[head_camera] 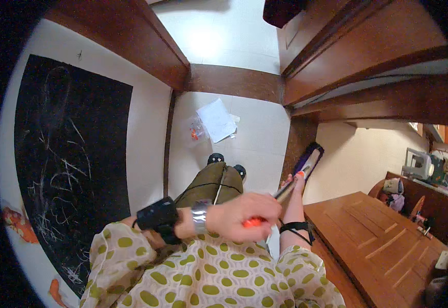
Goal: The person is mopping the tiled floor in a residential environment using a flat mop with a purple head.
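Note:
My left hand (243, 217), blurred, reaches across my front from the left with its fingers curled; bright orange-red shows at the fingertips. What it may grip is hidden. Beyond it, my right hand (295, 184) is closed around a long, narrow, dark and light item (285, 190), whose kind I cannot tell. It slants up to the right, its lower end close to my left hand. A pale, pointed piece (274, 244) shows below the left hand. Past my right fingers lies or hangs a long dark purple-edged item (311, 156), also unclear.
White papers (217, 121) and a clear plastic bag (196, 133) with orange bits lie on the floor before my feet. A chalk-marked blackboard sheet (73, 154) covers the left wall. Dark wooden frames (235, 79) surround the passage; a brown panelled wooden surface (378, 235) is at right.

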### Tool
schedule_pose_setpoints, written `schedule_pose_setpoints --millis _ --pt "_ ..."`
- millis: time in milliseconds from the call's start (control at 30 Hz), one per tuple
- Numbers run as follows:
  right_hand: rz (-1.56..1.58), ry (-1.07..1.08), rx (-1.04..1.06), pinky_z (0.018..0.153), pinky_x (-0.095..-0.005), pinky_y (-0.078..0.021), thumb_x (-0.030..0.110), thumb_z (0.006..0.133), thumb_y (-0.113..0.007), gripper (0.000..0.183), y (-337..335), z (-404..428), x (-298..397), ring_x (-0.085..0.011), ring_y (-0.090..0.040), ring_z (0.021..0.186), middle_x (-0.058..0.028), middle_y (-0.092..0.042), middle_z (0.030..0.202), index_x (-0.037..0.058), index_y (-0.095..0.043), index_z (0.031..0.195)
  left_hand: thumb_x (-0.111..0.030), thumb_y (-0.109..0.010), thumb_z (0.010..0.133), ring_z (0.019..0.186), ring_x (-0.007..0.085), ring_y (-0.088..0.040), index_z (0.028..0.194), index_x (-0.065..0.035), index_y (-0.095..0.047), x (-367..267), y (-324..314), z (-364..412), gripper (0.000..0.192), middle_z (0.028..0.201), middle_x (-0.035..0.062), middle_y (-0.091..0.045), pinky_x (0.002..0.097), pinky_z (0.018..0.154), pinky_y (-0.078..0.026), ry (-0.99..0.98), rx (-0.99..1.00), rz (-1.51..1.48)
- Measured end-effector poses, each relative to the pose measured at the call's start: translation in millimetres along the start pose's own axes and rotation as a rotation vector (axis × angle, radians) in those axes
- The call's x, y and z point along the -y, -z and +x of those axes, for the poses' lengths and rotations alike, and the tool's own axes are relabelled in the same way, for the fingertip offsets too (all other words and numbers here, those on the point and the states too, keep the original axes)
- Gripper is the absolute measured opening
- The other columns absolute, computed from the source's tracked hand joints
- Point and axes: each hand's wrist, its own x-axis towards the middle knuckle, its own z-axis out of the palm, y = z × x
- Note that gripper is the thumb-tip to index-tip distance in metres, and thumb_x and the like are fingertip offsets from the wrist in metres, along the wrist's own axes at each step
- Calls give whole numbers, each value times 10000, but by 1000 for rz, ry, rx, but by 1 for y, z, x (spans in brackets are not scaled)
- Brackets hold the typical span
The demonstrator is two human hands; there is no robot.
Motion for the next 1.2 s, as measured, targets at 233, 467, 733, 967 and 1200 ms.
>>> schedule_pose_setpoints --millis 233,467,733,967,1200 --pt "-68 -36 -28 511 -417 -411 193 670 -439 99 -35 32 -9 -268 -397 441 -55 -408 546 127 -379 714 -93 -442 687 491 251 -350 532 0 -349 -7 42 -8 203 521 101 -342 323 478 -300 -45 -143 -17" --pt "-217 -110 45 505 -379 -411 309 702 -423 347 -197 -73 -98 -220 -442 617 -101 -476 796 78 -371 955 -248 -384 713 369 151 -431 437 -77 -374 -93 101 -67 325 424 34 -439 308 481 -373 7 -596 117" --pt "-348 -55 51 463 -309 -399 164 640 -493 278 -290 -154 -181 -152 -494 549 -72 -491 671 43 -390 868 -263 -393 684 404 97 -350 506 -130 -330 -147 65 -124 231 427 -7 -380 290 552 -316 -134 -1048 351" --pt "-329 -246 398 389 -243 -343 115 626 -508 130 -266 -187 -153 -96 -444 468 2 -468 577 88 -410 708 -227 -427 659 418 85 -345 541 -145 -313 -171 53 -146 183 422 -22 -363 272 640 -284 -225 -1308 348" --pt "-101 -225 328 469 -277 -360 192 648 -520 83 -179 -162 -72 -116 -434 546 18 -460 617 141 -471 692 -178 -469 661 379 117 -432 469 -84 -376 -137 72 -83 232 431 12 -455 267 504 -330 -133 -716 -8"
